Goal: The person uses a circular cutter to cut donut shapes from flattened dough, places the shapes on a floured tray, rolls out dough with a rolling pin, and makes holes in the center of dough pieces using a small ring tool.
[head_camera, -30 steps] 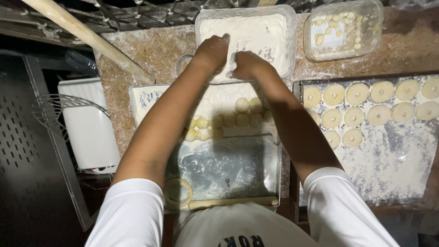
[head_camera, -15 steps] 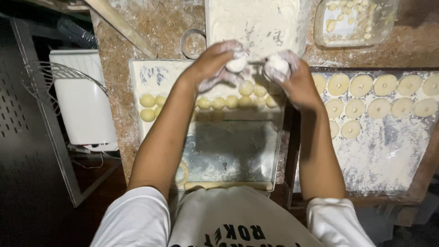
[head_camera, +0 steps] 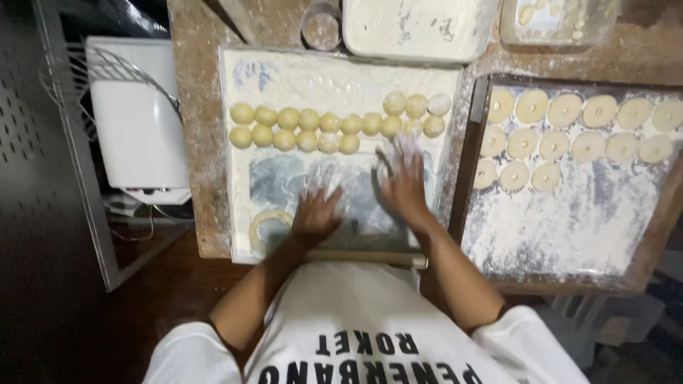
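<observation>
On the floured grey work board [head_camera: 284, 71], centre of the head view, both hands lie palm down w/ fingers spread wide, holding nothing. Left hand [head_camera: 318, 206] rests flat on the dusty middle patch of the board; right hand [head_camera: 404, 181] sits just beside it to the right, fingertips [head_camera: 405, 146] reaching up close under the dough rows. Both are white w/ flour and a bit blurred, so whether anything is under the palms can't be told.

Just above the hands: two rows of small round yellow dough balls [head_camera: 306, 129] running left to right across the board, plus a few paler, flour-coated balls [head_camera: 416, 105] at the right end, nearest the right hand. Bottom-left of the board, near the left hand, lies a round ring cutter [head_camera: 269, 226]. A wooden rolling pin [head_camera: 370, 257] lies along the board's near edge, betw. hands and body.

Right of the board, well apart from the hands: dark floured tray [head_camera: 555, 227] w/ flat round dough discs [head_camera: 562, 135] in three rows along its top. Top edge: rectangular white flour tub [head_camera: 416, 25], clear plastic container [head_camera: 558, 20] w/ dough bits. Far left: white appliance [head_camera: 139, 128] under a wire rack.
</observation>
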